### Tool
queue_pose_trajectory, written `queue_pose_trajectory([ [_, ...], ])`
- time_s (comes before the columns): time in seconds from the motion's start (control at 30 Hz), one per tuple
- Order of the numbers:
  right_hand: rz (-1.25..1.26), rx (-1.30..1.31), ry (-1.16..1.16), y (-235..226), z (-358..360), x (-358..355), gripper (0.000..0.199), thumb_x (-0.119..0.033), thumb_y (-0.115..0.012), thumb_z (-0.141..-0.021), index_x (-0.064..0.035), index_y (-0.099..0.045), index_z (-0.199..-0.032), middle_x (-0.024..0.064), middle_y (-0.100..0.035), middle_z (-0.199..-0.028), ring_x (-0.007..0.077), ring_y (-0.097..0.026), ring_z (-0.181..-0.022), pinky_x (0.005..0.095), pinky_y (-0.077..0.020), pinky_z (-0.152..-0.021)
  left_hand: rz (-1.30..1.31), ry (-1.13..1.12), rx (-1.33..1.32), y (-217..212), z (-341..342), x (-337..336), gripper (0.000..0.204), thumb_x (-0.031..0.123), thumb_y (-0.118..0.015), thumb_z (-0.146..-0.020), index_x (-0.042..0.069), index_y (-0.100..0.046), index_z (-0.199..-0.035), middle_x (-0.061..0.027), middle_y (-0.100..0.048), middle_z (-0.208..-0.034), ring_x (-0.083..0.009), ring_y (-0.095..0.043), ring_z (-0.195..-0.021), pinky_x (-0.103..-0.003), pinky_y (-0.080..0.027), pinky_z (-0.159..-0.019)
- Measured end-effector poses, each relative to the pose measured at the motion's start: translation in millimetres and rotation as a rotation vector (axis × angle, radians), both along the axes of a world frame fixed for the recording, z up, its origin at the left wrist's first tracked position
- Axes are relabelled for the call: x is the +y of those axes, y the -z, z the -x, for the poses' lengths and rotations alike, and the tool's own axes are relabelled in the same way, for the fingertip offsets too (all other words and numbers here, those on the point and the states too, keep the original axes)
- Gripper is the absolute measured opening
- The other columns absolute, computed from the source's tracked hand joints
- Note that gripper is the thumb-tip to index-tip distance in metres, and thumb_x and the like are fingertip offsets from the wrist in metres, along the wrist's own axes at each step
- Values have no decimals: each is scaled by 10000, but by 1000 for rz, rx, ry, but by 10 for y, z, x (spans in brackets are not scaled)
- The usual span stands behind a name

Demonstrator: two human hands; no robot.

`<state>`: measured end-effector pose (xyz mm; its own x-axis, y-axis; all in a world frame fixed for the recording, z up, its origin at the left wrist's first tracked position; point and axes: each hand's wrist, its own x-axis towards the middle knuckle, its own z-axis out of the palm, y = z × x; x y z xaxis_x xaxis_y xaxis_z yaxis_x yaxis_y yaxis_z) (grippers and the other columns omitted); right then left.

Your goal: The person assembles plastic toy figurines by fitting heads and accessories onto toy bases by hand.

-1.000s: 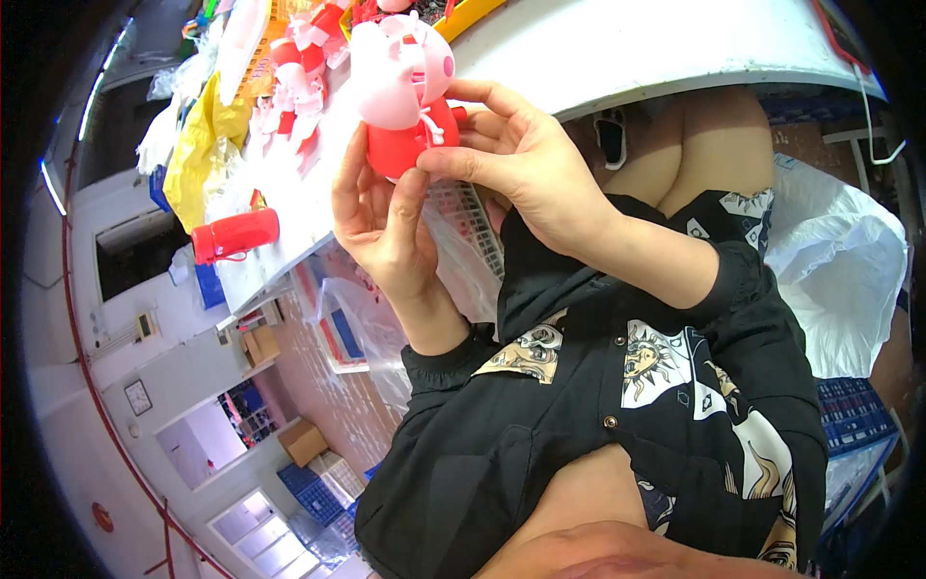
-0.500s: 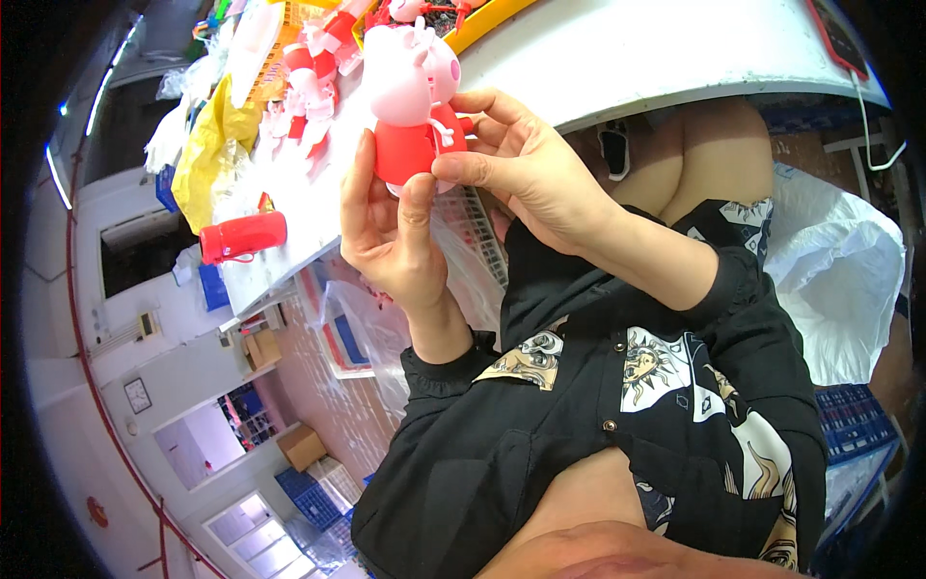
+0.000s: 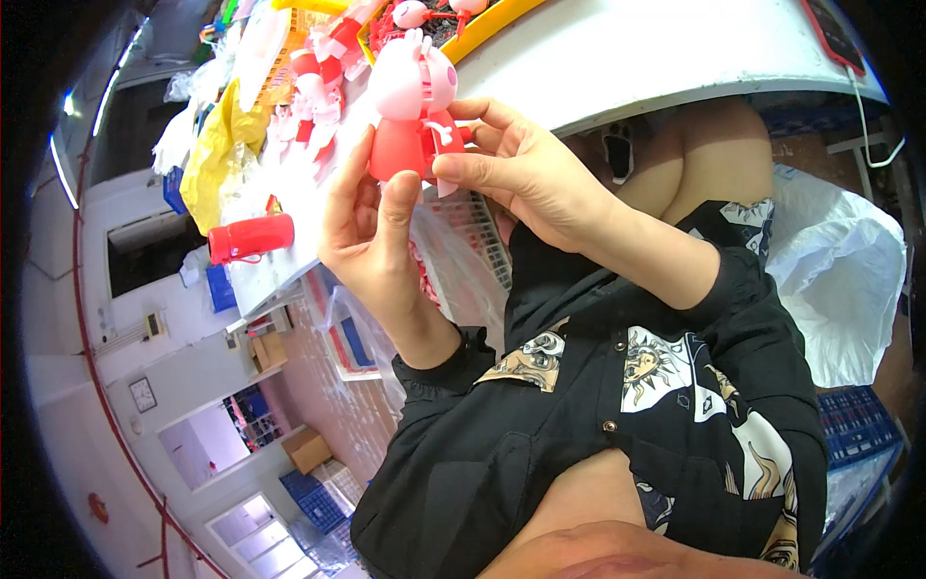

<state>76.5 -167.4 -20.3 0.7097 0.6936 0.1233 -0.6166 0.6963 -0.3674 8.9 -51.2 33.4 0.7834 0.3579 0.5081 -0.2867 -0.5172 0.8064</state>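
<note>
A toy pig figure (image 3: 397, 143) with a pink head and a red body is held upright above the table's near edge. A dark seam runs down the side of its head and body, with a small pink arm beside it. My left hand (image 3: 371, 236) supports the red body from the left and below, thumb at its lower edge and fingers partly hidden behind. The thumb and fingers of my right hand (image 3: 526, 164) pinch the other side of the figure, near the small arm.
On the white table (image 3: 656, 58) are a yellow tray (image 3: 492, 31) of small pink parts, a heap of pink and red pieces (image 3: 313, 92), a red bottle (image 3: 251, 238), a yellow bag (image 3: 220, 159) and a phone (image 3: 831, 37) with a white cable. A white plastic bag (image 3: 834, 265) hangs at my right.
My left hand has shifted slightly left, its thumb lower on the figure. The figure has moved a little left and its seam looks wider. My right hand has barely moved.
</note>
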Motion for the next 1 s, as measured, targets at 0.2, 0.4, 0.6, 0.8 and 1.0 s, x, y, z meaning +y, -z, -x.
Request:
queue_pose_trajectory([
  [0.2,113,-55,90,-33,51,18,537,-86,-736,-820,-9,-456,-1272,76,-616,-1078,121,-607,-945,252,-488,-875,119,20,2,23,11,-19,398,63,-661,-875,-70,-563,-1237,-185,-639,-1118,-213,-635,-974,-312,-510,-868],
  [0.4,126,-123,241,-69,137,16,550,-5,-749,-781,9,-456,-1245,95,-596,-1127,146,-606,-1009,280,-494,-911,188,75,-84,60,9,-70,405,129,-608,-920,-76,-531,-1261,-219,-592,-1210,-273,-616,-1062,-382,-505,-933],
  [0.6,109,-190,333,-90,216,-9,568,13,-751,-773,9,-442,-1249,112,-579,-1147,162,-601,-1045,299,-502,-923,295,132,-115,65,25,-76,559,176,-716,-846,-71,-497,-1298,-229,-608,-1180,-270,-602,-1090,-386,-453,-967],
  [0.8,95,-161,381,-93,217,8,565,-49,-781,-761,-3,-462,-1226,108,-584,-1123,162,-609,-1024,297,-516,-890,306,166,-108,90,-4,-49,561,176,-717,-847,-59,-493,-1305,-234,-597,-1201,-283,-595,-1107,-400,-455,-976],
  [1.0,93,-163,395,-90,195,10,564,-110,-803,-755,-10,-478,-1204,103,-593,-1094,164,-617,-992,298,-526,-866,195,214,-97,100,-4,-20,457,184,-622,-915,-42,-505,-1295,-222,-541,-1289,-321,-564,-1159,-465,-469,-993],
])
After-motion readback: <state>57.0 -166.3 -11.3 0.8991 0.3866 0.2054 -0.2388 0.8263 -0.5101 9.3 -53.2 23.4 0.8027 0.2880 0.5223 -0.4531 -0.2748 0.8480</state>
